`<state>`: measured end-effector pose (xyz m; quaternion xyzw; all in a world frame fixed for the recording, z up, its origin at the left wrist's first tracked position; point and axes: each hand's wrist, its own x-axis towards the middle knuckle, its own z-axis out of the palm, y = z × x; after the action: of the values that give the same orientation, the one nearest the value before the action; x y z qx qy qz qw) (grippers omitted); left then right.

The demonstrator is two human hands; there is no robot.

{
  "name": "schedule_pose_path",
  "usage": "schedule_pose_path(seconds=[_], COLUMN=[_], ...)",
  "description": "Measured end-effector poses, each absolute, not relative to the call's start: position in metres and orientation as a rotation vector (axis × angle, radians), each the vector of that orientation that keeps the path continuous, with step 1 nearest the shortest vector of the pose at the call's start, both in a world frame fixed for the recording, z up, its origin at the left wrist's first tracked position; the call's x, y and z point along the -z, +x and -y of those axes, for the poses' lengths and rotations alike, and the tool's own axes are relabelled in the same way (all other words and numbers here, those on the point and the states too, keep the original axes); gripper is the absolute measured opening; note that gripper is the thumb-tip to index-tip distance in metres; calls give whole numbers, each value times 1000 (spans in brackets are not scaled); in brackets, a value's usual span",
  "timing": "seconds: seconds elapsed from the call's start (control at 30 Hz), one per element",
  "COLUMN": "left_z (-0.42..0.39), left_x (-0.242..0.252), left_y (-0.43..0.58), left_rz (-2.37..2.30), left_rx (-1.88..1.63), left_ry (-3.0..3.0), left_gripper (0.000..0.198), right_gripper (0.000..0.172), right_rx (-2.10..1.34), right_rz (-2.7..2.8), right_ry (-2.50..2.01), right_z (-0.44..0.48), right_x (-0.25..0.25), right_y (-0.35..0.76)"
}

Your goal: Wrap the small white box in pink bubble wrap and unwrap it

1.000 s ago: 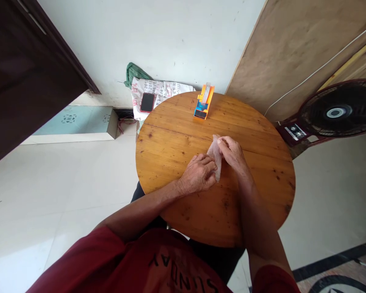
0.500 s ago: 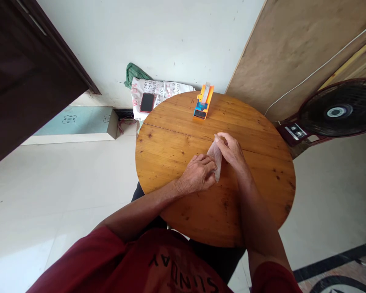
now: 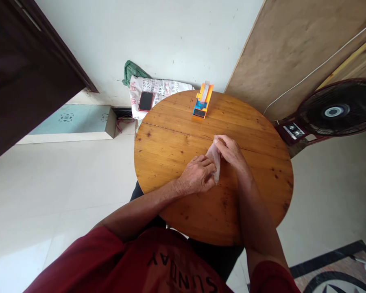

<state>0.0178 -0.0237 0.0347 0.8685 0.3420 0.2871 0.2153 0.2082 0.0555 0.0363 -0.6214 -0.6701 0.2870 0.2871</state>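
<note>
A thin, whitish, see-through sheet [image 3: 214,156], perhaps tissue or a plastic bag, is held between my hands over the round wooden table [image 3: 171,142]. Its exact kind cannot be made out. My left hand [image 3: 197,174] is closed on the sheet's left and lower side, back of the hand upward. With thumb and fingers, my right hand [image 3: 229,149] pinches the far upper end. The sheet's lower tip hangs free beside my left fingers. Farther back on the tabletop stands an orange and blue tape dispenser [image 3: 203,101], apart from both hands.
Beyond the table's far left edge, a black phone [image 3: 146,101] lies on a printed white sack [image 3: 167,87], with a green bag [image 3: 134,72] behind. A dark fan [image 3: 332,110] stands at the right. A pale blue box [image 3: 70,120] sits on the floor, left.
My right fingers have shifted slightly down and closer around the sheet's upper end. My left hand keeps its hold almost unmoved. The whole view has shifted slightly.
</note>
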Motion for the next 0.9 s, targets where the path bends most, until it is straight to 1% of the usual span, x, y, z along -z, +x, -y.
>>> schedule_pose_path(seconds=[0.23, 0.37, 0.47, 0.7, 0.9], left_z=[24, 25, 25, 25, 25], left_x=[-34, -34, -33, -32, -33], left_y=[18, 18, 18, 18, 18], left_rz=[-940, -955, -967, -973, -969], left_rx=[-804, -802, -805, -788, -795], left_ry=[2388, 2389, 2382, 2387, 2388], left_gripper=[13, 13, 13, 15, 14], right_gripper=[25, 21, 22, 31, 23], right_rx=[-941, -976, -991, -933, -912], right_rz=[1648, 1584, 1556, 1520, 1612], right_ry=[-1576, -1521, -1503, -1468, -1428], right_z=[-47, -44, -43, -42, -38], right_x=[-40, -41, -42, -49, -55], right_y=[209, 214, 219, 228, 237])
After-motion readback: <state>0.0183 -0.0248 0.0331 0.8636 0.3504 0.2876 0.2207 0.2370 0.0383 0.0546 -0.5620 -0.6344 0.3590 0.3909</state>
